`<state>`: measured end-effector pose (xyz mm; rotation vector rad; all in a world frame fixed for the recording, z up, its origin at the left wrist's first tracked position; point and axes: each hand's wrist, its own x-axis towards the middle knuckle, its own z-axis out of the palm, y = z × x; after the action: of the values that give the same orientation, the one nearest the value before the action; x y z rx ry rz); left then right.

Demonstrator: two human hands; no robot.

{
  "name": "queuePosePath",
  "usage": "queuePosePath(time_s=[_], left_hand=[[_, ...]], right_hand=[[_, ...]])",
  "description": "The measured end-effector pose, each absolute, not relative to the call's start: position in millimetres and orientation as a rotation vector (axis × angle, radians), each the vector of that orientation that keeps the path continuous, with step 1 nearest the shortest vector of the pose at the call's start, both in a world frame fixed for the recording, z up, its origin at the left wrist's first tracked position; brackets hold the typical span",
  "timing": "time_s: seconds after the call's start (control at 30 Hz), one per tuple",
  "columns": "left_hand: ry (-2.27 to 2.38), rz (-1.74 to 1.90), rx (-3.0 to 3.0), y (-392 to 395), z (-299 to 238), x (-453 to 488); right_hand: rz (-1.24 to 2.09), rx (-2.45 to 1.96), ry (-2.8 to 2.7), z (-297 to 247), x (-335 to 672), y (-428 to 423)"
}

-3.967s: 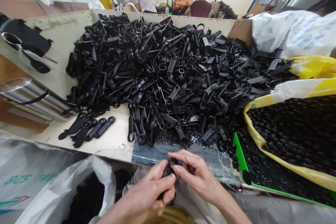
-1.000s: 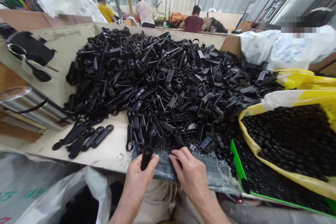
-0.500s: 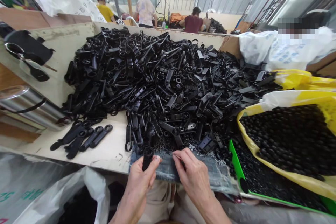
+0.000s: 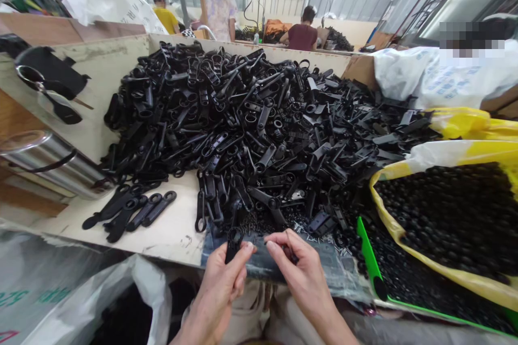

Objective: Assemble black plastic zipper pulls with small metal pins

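Left hand (image 4: 220, 285) pinches a black plastic ring-ended strap piece (image 4: 233, 245) upright at the pale wooden counter (image 4: 170, 232) near edge, over a blue-grey denim patch (image 4: 263, 261). Right hand (image 4: 301, 275) sits just beside it, fingers curled (contents unclear). Heap of black plastic parts (image 4: 251, 124) crowds behind; open counter front-left.

The part (image 4: 233, 245) I hold is plain black, the same black as the heap (image 4: 251, 124) on my pale beige surface (image 4: 170, 226). The bag (image 4: 465, 124) is yellow (white along one fold), the tray (image 4: 366, 249) bright green, the sack (image 4: 437, 75) white with blue print.
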<state>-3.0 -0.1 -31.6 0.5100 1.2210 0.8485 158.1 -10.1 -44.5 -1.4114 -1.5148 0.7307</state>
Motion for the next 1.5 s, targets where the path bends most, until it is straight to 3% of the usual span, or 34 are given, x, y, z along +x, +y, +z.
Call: queuePosePath(time_s=[1.0, 1.17, 1.5], left_hand=[[1.167, 0.739, 0.703, -8, -26, 13], [1.08, 0.747, 0.429, -7, -21, 18], [0.955, 0.635, 0.148, -12, -18, 24]], right_hand=[[0.856, -1.251, -1.538, -40, 177, -26], [0.796, -1.263, -1.372, -48, 174, -31], [0.602, -1.221, -1.594, -45, 181, -39]])
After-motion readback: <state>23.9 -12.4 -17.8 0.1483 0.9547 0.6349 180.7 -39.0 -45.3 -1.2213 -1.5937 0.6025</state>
